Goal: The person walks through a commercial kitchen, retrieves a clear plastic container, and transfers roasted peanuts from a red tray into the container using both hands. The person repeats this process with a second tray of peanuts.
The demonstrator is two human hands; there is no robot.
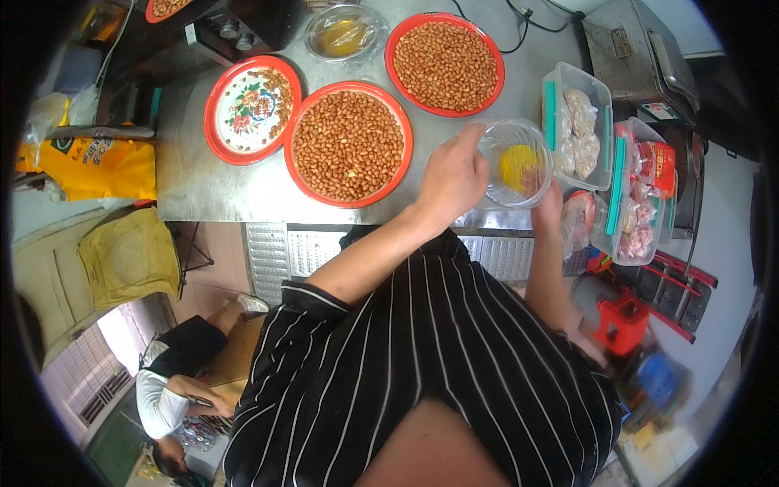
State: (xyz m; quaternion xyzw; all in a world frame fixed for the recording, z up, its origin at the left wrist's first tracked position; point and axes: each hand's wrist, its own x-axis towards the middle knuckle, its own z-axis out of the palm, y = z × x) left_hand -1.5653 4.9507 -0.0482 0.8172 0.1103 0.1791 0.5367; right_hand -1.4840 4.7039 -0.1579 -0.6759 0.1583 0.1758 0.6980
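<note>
My left hand (455, 173) grips the left rim of a clear plastic container (517, 137) over the front of the steel table (420, 210). On the container's right side is my right hand (549, 207), its fingers partly seen through the clear wall. Something yellow (518, 167) shows in or through the container. Left of my hands, a red-rimmed tray heaped with peanuts (348, 146) overlaps or touches a floral tray (246, 125) with some peanuts along its right side. Another red-rimmed tray of peanuts (447, 64) lies farther back.
A metal bowl under plastic film (342, 33) stands at the back. Plastic boxes holding bagged food (581, 131) (639, 225) line the right side. A black appliance with knobs (234, 30) is back left. Cables lie at the back right. Another person (176, 365) is at the lower left.
</note>
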